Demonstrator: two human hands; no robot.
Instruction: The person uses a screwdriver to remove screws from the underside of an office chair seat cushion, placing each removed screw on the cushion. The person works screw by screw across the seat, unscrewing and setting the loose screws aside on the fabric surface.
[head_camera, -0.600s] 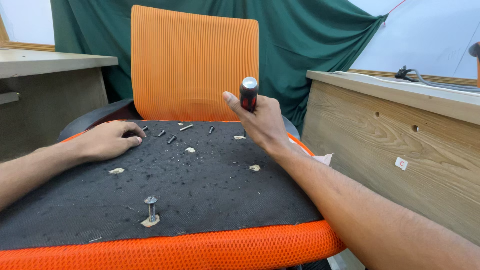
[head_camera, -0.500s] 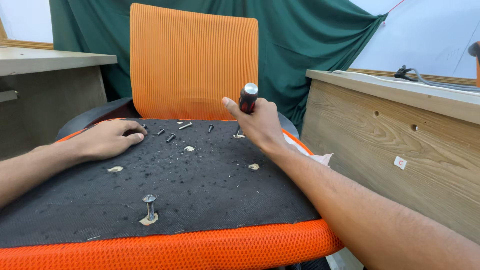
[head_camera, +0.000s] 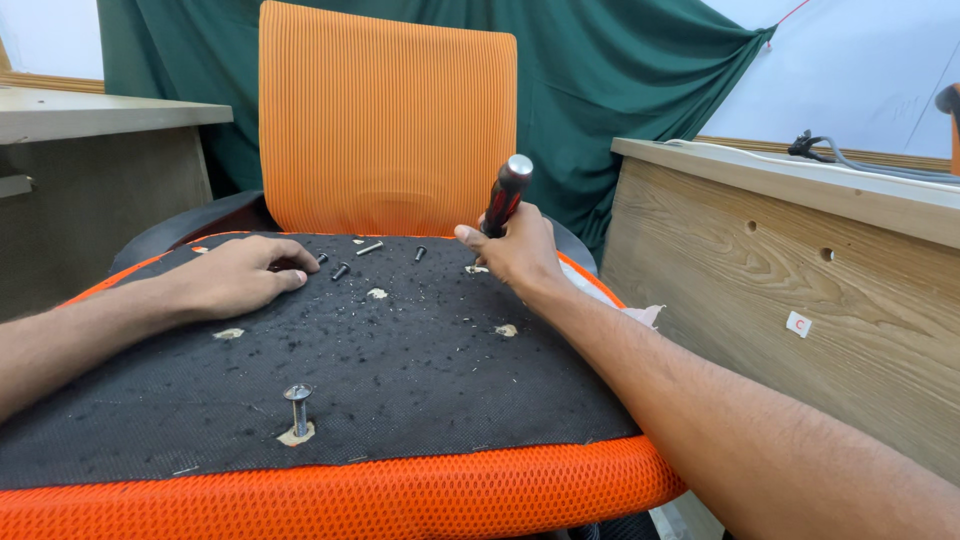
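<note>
Open fabric between hands; upright bolt (head_camera: 298, 408) near front, loose screws (head_camera: 341, 270) rearward.

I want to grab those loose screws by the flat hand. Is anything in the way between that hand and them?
Nothing visible. The left hand lies flat on the black underside, and the loose screws lie right at its fingertips. The right hand with the screwdriver is off to the side.
</note>
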